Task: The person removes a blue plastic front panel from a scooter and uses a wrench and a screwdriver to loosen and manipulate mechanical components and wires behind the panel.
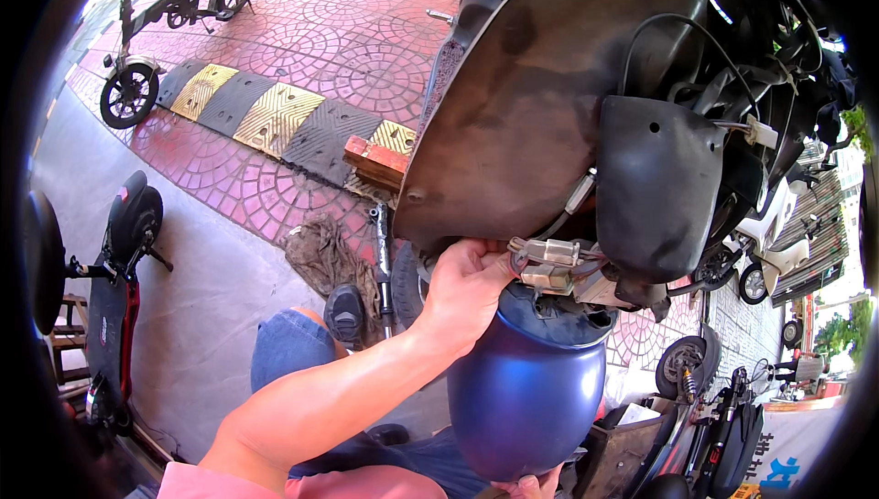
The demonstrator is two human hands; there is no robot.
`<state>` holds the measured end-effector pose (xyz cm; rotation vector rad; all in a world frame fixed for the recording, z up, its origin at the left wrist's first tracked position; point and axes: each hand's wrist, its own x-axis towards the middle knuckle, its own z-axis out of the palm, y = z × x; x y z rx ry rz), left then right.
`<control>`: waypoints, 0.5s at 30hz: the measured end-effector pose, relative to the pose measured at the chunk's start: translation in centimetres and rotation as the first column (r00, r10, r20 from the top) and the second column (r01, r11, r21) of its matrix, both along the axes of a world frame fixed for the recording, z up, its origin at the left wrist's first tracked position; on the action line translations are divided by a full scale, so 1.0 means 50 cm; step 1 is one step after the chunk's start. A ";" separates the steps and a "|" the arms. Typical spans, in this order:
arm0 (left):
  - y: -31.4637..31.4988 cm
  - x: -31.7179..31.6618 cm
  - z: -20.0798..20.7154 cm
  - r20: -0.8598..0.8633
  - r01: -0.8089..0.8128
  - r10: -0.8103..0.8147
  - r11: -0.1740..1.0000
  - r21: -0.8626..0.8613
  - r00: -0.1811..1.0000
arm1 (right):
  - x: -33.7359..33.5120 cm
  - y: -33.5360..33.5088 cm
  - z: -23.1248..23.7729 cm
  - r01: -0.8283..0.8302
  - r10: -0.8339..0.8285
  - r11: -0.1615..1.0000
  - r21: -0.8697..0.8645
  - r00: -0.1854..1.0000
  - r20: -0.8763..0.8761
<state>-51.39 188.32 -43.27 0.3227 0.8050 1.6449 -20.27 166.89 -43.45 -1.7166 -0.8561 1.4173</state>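
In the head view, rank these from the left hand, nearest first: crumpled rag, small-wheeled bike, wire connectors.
1. Wire connectors, at the fingertips of the left hand.
2. Crumpled rag, to the hand's left.
3. Small-wheeled bike, at the picture's upper left.

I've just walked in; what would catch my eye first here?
Likely the glossy blue casing at lower centre, with the left hand at the pale connectors just above it. Next, the big dark panel filling the upper middle. Farther off, a black-and-yellow speed bump crosses red paving at upper left.
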 end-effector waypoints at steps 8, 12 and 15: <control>-0.025 0.001 0.011 -0.247 0.063 -0.074 0.997 -0.049 0.966 | 0.003 -0.001 -0.026 0.032 -0.031 0.998 0.049 0.999 -0.035; -0.018 -0.002 0.029 -0.378 0.049 -0.065 0.997 -0.051 0.924 | -0.013 0.017 -0.003 0.044 -0.042 0.999 0.019 0.995 -0.094; -0.015 -0.001 0.022 -0.282 0.055 -0.050 0.998 0.009 0.958 | -0.020 0.019 0.005 0.083 -0.087 0.996 -0.034 0.988 -0.126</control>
